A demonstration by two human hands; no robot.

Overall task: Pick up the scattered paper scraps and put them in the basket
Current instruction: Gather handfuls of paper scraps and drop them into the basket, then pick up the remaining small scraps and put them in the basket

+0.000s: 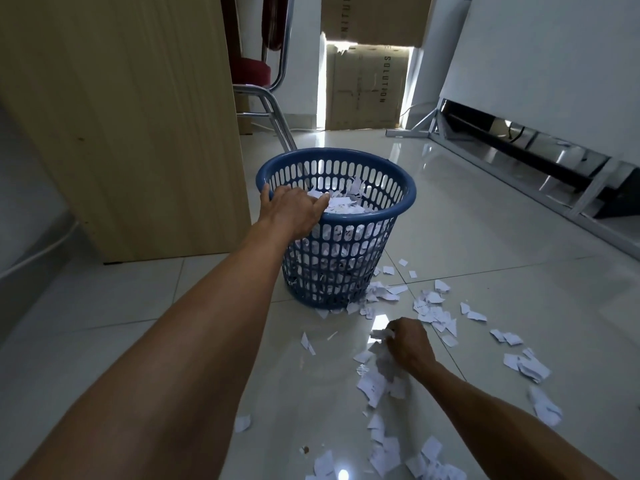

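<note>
Far left: white cable [34,254] running along the base of the wall. Next to it, a tall light-wood cabinet [131,116] standing on the glossy tiled floor [138,323]. Left hand [294,209] reaches forward, palm down over the near-left rim of the basket [339,268]. Fingers pressed together and lightly bent, pointing in over the contents, thumb spread away to the left against the rim. Cannot tell whether the fingers clasp the rim or only rest on it. Behind, a chair [251,72] with a red seat and chrome legs, one leg just behind the basket. Basket is blue plastic with slotted walls, upright on the floor just beside the cabinet's corner, well filled with white paper showing through the slots and heaped near the top. Farther back, a cardboard box [367,88] stands against the wall, daylight at its edges. Paper scraps [433,313] lie strewn over the tiles from the foot of the basket outward to the right and down toward the near edge, a few touching the basket's base, a few stray ones nearer the middle. Right hand [410,344] is low over the floor among them, knuckles up, fingers curled round a bunch of scraps that sticks out to the left and below the fist. Far right: a grey metal frame [519,161] along the white wall.
</note>
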